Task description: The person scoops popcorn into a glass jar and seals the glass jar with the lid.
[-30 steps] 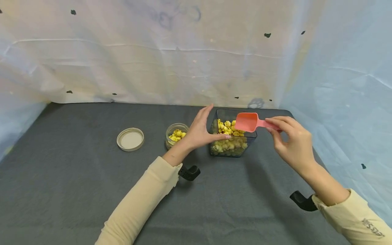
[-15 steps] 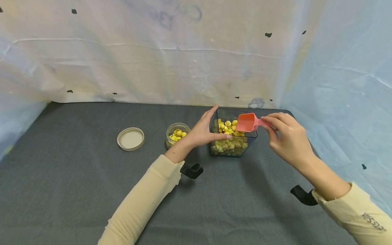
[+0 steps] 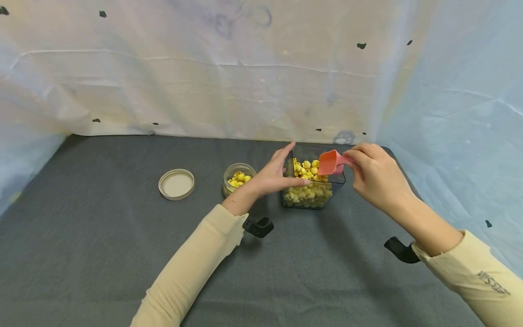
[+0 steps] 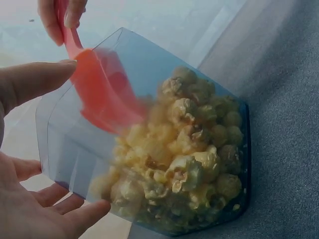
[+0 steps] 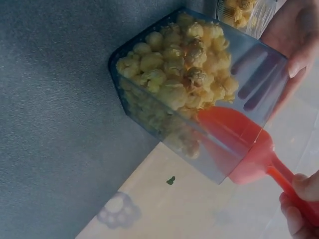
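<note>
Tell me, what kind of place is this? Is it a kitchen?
Probably not a kitchen. It looks like a makeshift recording booth: a table under grey cloth, with pale plastic sheeting hung as walls. Black camera mounts are strapped to both wrists while the right hand dips a pink scoop into a tub of popcorn.

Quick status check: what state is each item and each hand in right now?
Square clear container: open, holding popcorn.
Popcorn: heaped in the container.
Pink scoop: tipped into the container.
Small glass jar: uncapped, partly filled.
Jar lid: off, lying apart.
Left hand: steadying the container.
Right hand: pinching the scoop handle.
</note>
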